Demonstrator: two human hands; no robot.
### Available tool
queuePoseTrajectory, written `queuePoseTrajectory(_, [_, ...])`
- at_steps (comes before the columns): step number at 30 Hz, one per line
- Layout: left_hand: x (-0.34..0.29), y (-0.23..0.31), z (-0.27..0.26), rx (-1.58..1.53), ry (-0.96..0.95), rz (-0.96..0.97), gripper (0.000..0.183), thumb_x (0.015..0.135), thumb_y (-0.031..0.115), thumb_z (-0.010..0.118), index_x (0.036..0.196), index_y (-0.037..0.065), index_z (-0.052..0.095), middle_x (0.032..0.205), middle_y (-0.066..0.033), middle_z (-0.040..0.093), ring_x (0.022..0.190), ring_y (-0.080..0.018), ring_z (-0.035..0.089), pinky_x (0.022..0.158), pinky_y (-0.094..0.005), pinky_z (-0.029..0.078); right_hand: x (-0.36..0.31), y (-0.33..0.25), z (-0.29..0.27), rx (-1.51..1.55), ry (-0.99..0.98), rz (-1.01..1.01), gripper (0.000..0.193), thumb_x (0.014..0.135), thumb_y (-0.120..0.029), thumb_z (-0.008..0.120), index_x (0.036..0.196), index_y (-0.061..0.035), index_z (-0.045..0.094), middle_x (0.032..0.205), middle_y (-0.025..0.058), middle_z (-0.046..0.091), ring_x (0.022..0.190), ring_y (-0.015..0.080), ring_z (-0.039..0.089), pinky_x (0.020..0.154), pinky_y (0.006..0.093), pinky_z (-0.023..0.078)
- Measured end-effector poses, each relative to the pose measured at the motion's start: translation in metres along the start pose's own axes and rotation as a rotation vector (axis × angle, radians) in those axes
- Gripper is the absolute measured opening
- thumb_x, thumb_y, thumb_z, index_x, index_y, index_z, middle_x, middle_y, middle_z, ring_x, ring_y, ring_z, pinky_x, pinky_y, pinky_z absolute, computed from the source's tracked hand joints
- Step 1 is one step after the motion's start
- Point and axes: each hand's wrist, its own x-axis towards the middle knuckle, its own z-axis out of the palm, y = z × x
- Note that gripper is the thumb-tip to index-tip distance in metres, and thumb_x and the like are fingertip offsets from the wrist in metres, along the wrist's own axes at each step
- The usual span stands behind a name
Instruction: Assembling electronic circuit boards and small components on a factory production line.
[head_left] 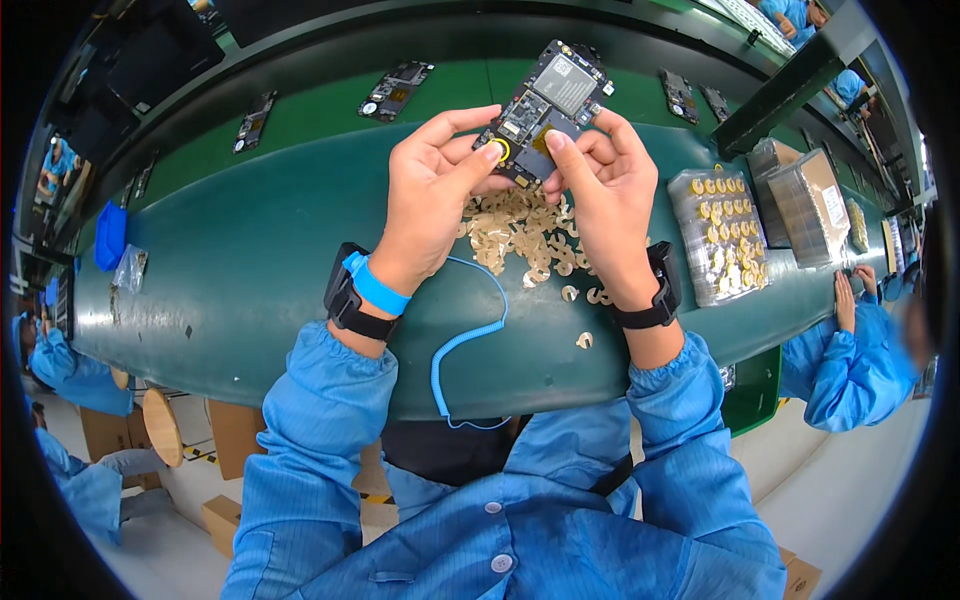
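Both of my hands hold a dark circuit board (570,88) up over the table, tilted, with a silver metal plate on its far half. My left hand (425,190) grips the left edge, its thumb pressed beside a small yellow ring (500,150) on the board. My right hand (615,200) pinches the near right part, thumb on top of a dark flat area. Beneath the hands lies a heap of small beige crescent-shaped pieces (515,235), partly hidden by the board and fingers. A blue wrist strap (377,285) with a coiled cord (440,362) is on my left wrist.
A clear tray of yellow round parts (718,235) sits right, beside stacked plastic boxes (805,205). More circuit boards (395,90) lie along the green strip (320,120) behind. A blue bin (110,235) stands far left. A co-worker's hands (848,300) rest at the right table edge.
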Motion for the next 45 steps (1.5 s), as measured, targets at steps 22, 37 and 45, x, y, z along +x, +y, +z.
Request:
queuePoseTrajectory(22, [0.0015,0.0004,-0.004,0.006,-0.034,0.023,0.04,0.098,-0.002,0.061,0.137,-0.009,0.053,0.118,-0.0193,0.071,0.099,-0.0193,0.073,0.083,-0.03,0.064,0.0,0.0018,0.0009,-0.016,0.003,0.009,0.035,0.098,-0.004,0.069,0.127,0.009,0.053,0.083,0.0047,0.064,0.064,0.0098,0.064,0.053,0.0225,0.053])
queuePoseTrajectory(37, [-0.0004,0.002,-0.0014,-0.05,-0.038,0.008,0.042,0.099,0.0,0.06,0.139,-0.008,0.052,0.12,-0.0199,0.071,0.103,-0.02,0.072,0.087,-0.0328,0.062,0.0007,0.0031,-0.0006,0.007,0.009,0.023,0.038,0.097,-0.003,0.069,0.129,0.0086,0.052,0.084,0.006,0.065,0.066,0.009,0.065,0.054,0.0217,0.053])
queuePoseTrajectory(45, [-0.0007,0.002,-0.0006,0.017,-0.036,0.056,0.04,0.1,0.0,0.059,0.138,-0.008,0.054,0.122,-0.0187,0.071,0.106,-0.0197,0.071,0.09,-0.0333,0.062,0.0012,0.0039,-0.0018,0.008,0.0,-0.001,0.038,0.098,-0.004,0.069,0.129,0.0083,0.051,0.085,0.0055,0.064,0.066,0.0091,0.065,0.055,0.0216,0.053])
